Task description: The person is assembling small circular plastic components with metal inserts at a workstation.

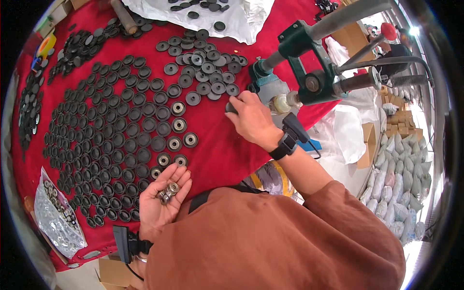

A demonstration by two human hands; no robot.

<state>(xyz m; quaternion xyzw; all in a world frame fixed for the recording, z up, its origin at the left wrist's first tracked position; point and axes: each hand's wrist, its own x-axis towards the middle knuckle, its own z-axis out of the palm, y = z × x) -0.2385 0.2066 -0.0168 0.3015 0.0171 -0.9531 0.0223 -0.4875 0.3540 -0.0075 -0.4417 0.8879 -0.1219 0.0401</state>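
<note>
My left hand [157,203] is palm up near the table's front edge, fingers curled around a few small metal bearings [168,192]. Further right, my right hand [256,120] pinches a dark round cap [231,108] between thumb and fingers, beside the base of a green hand press [309,67]. Just beyond my left fingertips, several black cups with metal bearings seated in them [174,143] lie on the red cloth [212,154]. Rows of black round cups [116,140] without metal cover the cloth to the left. A heap of flat black discs [203,72] lies left of the press.
A clear plastic bag of metal bearings [60,212] sits at the left edge. More dark discs [82,48] lie at the far left, near a yellow tape roll [46,44]. White sheeting [212,19] spreads at the back. Filled bags [401,183] are stacked on the floor at right.
</note>
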